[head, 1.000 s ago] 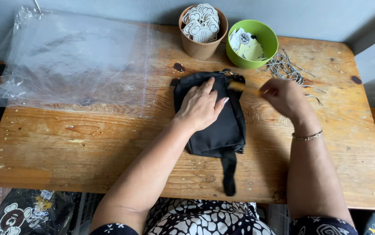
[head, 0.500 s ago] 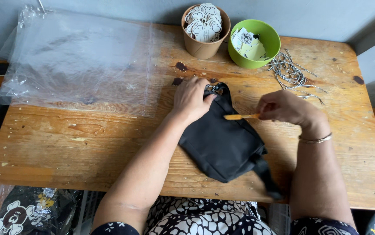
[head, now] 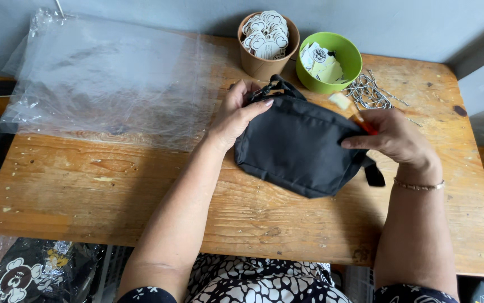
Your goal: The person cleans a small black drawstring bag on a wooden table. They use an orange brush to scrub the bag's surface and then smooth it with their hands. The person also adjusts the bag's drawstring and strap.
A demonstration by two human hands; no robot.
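A black fabric pouch bag (head: 298, 147) lies on the wooden table (head: 141, 191), its strap end hanging off to the right. My left hand (head: 236, 112) grips the bag's upper left corner near the clasp and loops. My right hand (head: 391, 137) holds the bag's right edge, with a small orange-red object pinched between its fingers against the bag.
A brown cup (head: 267, 39) of round white tags and a green bowl (head: 329, 56) of paper tags stand at the back. Metal ball chains (head: 371, 92) lie to the bowl's right. Clear plastic bags (head: 107, 78) cover the left side. A printed black bag (head: 34, 272) sits below the table.
The bag has been turned and lifted at the top. My left hand moved to its upper left corner, and my right hand shifted from the middle onto its right edge.
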